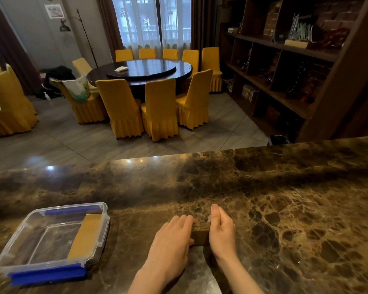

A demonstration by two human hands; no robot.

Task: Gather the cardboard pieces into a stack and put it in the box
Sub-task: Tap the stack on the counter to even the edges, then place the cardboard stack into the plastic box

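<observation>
A small stack of brown cardboard pieces (201, 232) stands on the marble counter (285, 198), squeezed between both hands. My left hand (172, 240) presses its left side and my right hand (221, 230) presses its right side, fingers pointing away from me. To the left sits a clear plastic box (26, 236) with blue clips. One tan cardboard strip (85, 236) lies inside the box along its right wall.
The counter's far edge (179, 154) runs across the middle of the view. Beyond it are a round dark dining table (140, 70) with several yellow chairs, and a dark wooden shelf unit (295, 60) at the right.
</observation>
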